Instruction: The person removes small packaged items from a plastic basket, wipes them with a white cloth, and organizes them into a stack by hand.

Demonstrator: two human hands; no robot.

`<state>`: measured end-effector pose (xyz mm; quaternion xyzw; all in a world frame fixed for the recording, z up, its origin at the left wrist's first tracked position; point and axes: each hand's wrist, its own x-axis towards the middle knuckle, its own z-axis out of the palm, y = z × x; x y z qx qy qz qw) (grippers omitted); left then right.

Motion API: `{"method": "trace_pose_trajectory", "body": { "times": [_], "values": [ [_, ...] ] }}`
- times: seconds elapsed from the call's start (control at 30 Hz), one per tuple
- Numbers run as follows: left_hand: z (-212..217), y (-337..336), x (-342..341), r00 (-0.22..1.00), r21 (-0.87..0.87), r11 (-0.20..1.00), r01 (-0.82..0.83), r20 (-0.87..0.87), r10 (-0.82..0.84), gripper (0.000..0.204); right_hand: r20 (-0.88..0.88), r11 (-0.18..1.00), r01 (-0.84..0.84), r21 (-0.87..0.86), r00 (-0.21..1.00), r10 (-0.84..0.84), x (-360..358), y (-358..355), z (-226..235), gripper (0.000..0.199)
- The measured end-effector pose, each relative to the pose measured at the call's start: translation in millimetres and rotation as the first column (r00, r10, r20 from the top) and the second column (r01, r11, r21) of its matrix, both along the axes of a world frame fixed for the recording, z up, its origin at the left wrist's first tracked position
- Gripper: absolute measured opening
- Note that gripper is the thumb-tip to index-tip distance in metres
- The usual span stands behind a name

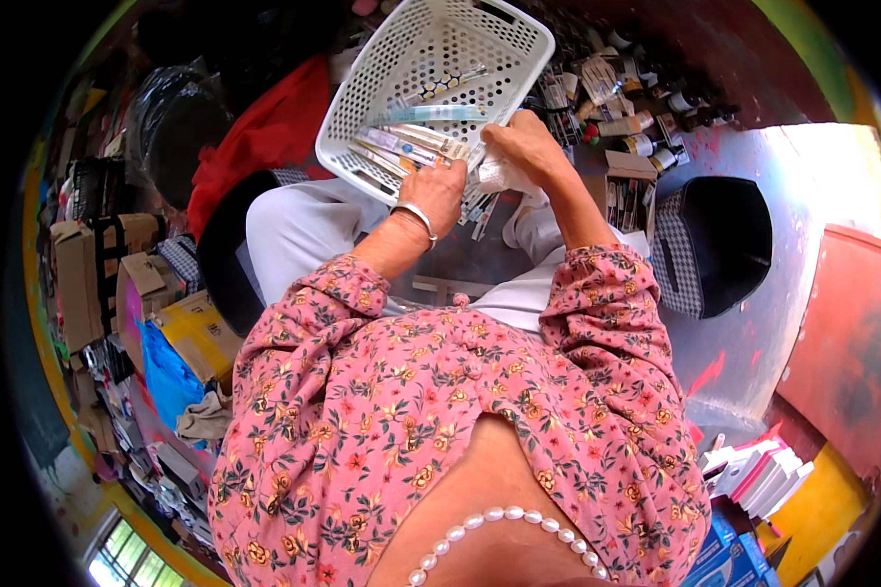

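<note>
A white perforated plastic basket [347, 108] is tilted in front of me, its near end by my knees. Slim packets [401, 145] lie inside along its near side, with a pale blue one [431, 113] and a dark patterned one [448, 84] farther in. My left hand [434, 201], wearing a bangle, is closed at the near rim against the ends of the packets; its fingertips are partly hidden. At the basket's right corner my right hand [526, 149] is closed on a crumpled white cloth [505, 176]. More thin packets [477, 210] show below the cloth.
Bottles and small boxes [646, 137] crowd the far right. A black bin with checked sides [719, 249] stands right. Red cloth [274, 127] lies at the left, with cardboard boxes [76, 279] and a blue plastic bag [173, 372] beyond. White booklets [759, 474] are stacked low right.
</note>
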<state>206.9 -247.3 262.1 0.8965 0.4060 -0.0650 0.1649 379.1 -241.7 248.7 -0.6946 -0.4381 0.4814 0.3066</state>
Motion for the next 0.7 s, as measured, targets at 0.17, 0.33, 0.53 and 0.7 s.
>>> {"method": "trace_pose_trajectory", "body": {
  "times": [0.17, 0.33, 0.53, 0.7],
  "values": [
    [20, 57, -4, 0.918, -0.576, 0.811, 0.101, 0.368, 0.147, 0.034, 0.269, 0.994, 0.002, -0.112, 0.963, 0.028, 21, -1, 3, 0.045],
    [-27, 110, -11, 0.986, 0.193, 0.98, -0.041, 0.166, 0.009, 0.043, 0.346, 0.987, -0.058, -0.148, 0.932, 0.107, 19, 7, 19, 0.044],
    [-57, 102, 15, 0.943, 0.099, 0.988, 0.119, 0.301, -0.143, 0.061, 0.001, 0.996, -0.059, -0.072, 0.998, 0.06, 19, 7, 4, 0.042],
    [-55, 98, 20, 0.95, 0.15, 0.968, 0.2, 0.211, -0.229, 0.031, 0.052, 1.0, -0.016, -0.025, 0.998, 0.017, 20, 8, 0, 0.038]
  ]
}}
